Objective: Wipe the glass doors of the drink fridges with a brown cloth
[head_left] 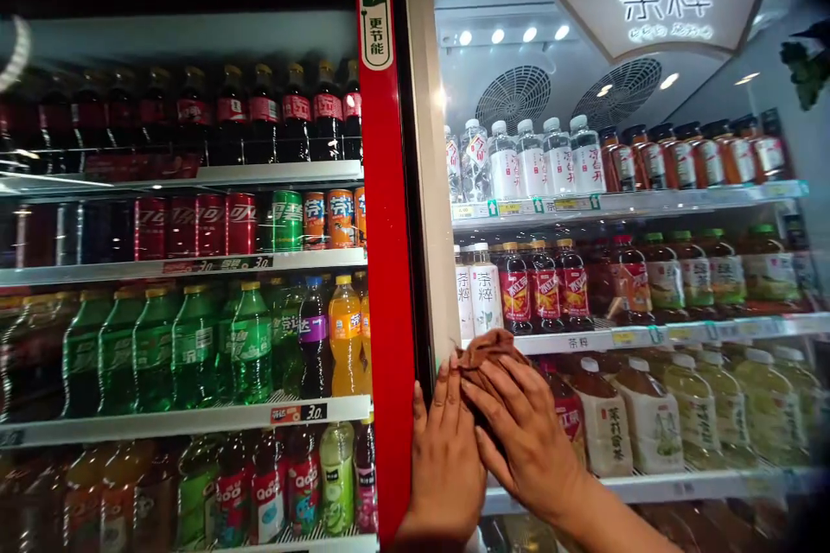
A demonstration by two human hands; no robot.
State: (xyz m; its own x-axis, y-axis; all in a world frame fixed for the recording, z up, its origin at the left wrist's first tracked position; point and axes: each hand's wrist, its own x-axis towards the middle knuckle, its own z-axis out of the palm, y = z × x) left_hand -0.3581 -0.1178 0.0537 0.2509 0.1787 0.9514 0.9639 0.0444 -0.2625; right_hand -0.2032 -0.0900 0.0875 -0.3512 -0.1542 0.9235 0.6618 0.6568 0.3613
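A crumpled brown cloth (494, 356) lies against the glass door (674, 242) of the right-hand drinks fridge, close to the door's left edge. My right hand (528, 428) presses the cloth there, fingers bent over it. Beside it, my left hand (447, 462) rests flat with fingers stretched upward on the beige door frame (424, 190). Its fingertips reach the cloth's lower left edge, and I see nothing held in it. Part of the cloth is hidden under my right fingers.
To the left stands a red-framed fridge (386, 276) with shelves of bottles and cans. Behind the right door, several bottles (584, 155) line the shelves. A lit fan-shaped sign (661, 13) sits at the top right. A dark gap (410, 216) separates the two fridges.
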